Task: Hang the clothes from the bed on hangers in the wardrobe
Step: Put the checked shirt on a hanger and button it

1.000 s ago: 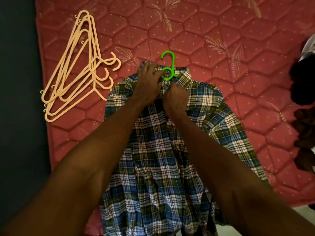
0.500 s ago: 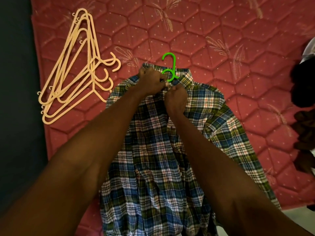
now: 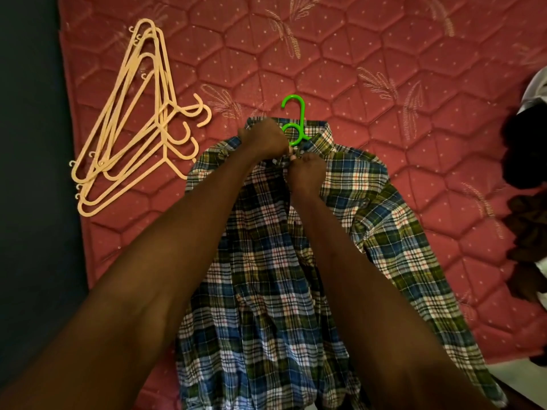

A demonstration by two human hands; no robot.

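Observation:
A blue, green and white plaid shirt (image 3: 381, 220) lies flat, collar away from me, on the red quilted bed (image 3: 340, 54). A green hanger (image 3: 296, 113) sits inside it, only its hook and neck showing above the collar. My left hand (image 3: 263, 140) pinches the shirt's placket just below the collar. My right hand (image 3: 306, 173) pinches the opposite edge of the placket, its fingertips meeting those of the left hand at the top button. The hanger's shoulders are hidden under the cloth.
Several cream plastic hangers (image 3: 130, 125) lie stacked on the bed to the left of the shirt. A pile of dark clothes (image 3: 524, 173) sits at the bed's right edge. Dark floor (image 3: 29, 202) runs along the left side.
My hands have stayed at the collar, shifting slightly while they work the top of the placket together. The shirt and the hanger have not visibly moved.

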